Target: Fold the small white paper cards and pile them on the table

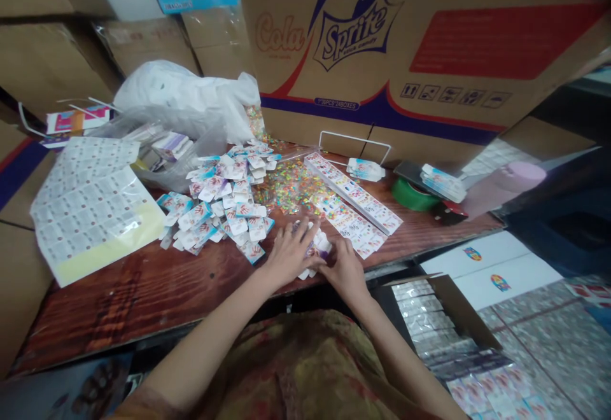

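A bunch of small printed cardboard boxes (321, 243), white with purple, lies at the table's front edge between my two hands. My left hand (291, 251) curves over the left side of them, fingers slightly apart and thumb towards the boxes. From the right, my right hand (346, 268) grips the same boxes with bent fingers, its thumb near the left thumb. How many boxes are held is hidden. Just left of them is a heap of small blue-and-white boxes (224, 197) with a hand picture. Loose multicoloured bits (286, 184) are scattered behind my hands, beside sticker strips (353, 194).
Printed label sheets (95, 210) and a plastic bag (186, 98) occupy the left. A large carton (382, 44) stands behind. Green tape (413, 195) and a pink bottle (506, 188) are at right. Below the right edge, an open box (472, 318) holds wrapped packs.
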`<action>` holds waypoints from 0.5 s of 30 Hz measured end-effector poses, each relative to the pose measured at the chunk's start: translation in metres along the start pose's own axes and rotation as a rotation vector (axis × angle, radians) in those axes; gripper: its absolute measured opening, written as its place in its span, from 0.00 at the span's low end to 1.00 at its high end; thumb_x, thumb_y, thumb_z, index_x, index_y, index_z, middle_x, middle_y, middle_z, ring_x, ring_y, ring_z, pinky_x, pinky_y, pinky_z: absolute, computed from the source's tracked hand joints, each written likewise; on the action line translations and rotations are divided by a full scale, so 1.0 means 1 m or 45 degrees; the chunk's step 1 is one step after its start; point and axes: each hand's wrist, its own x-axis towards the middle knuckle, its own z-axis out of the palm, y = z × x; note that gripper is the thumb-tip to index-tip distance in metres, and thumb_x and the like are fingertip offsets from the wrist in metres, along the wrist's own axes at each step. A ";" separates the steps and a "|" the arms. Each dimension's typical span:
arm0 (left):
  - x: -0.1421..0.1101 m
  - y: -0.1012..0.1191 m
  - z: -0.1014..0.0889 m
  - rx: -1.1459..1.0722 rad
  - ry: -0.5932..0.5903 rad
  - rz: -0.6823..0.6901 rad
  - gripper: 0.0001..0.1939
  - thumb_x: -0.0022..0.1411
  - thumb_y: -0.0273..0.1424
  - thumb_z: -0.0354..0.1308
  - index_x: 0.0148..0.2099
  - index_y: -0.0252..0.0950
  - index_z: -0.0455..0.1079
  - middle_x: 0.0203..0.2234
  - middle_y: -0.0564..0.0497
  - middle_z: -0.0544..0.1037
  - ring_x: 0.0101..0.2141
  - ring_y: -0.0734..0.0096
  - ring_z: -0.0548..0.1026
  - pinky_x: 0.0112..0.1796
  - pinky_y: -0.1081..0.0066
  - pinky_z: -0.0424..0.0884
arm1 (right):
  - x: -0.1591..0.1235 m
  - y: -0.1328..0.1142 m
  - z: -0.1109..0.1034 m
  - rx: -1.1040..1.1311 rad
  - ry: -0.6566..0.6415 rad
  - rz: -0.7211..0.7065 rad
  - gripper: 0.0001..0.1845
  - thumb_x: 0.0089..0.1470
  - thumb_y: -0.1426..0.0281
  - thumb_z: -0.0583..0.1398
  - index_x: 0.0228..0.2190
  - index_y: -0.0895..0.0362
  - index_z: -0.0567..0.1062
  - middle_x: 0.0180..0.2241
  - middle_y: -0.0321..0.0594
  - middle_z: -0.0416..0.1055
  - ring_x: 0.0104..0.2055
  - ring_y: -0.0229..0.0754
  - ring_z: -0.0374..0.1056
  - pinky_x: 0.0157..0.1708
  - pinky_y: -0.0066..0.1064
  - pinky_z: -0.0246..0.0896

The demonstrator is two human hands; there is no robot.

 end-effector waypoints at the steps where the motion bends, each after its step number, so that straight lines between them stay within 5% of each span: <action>1: 0.001 0.000 0.003 0.015 -0.017 0.038 0.36 0.55 0.45 0.59 0.64 0.47 0.55 0.64 0.43 0.57 0.60 0.39 0.57 0.57 0.45 0.50 | -0.003 0.001 0.000 -0.098 0.011 -0.022 0.22 0.46 0.60 0.64 0.41 0.55 0.66 0.40 0.45 0.66 0.40 0.51 0.68 0.36 0.40 0.67; 8: 0.029 -0.013 0.003 0.091 -0.142 0.158 0.31 0.59 0.43 0.56 0.64 0.48 0.57 0.64 0.48 0.57 0.63 0.45 0.52 0.60 0.46 0.42 | 0.000 -0.003 0.012 -0.428 0.136 -0.082 0.22 0.56 0.56 0.56 0.45 0.59 0.63 0.40 0.52 0.66 0.44 0.57 0.64 0.40 0.46 0.64; 15: 0.031 -0.017 -0.012 0.036 -0.136 0.096 0.43 0.51 0.51 0.60 0.66 0.48 0.51 0.65 0.43 0.51 0.63 0.44 0.50 0.59 0.45 0.45 | -0.005 0.003 0.001 -0.458 0.141 -0.122 0.21 0.56 0.52 0.54 0.41 0.57 0.67 0.39 0.50 0.65 0.41 0.55 0.64 0.38 0.45 0.65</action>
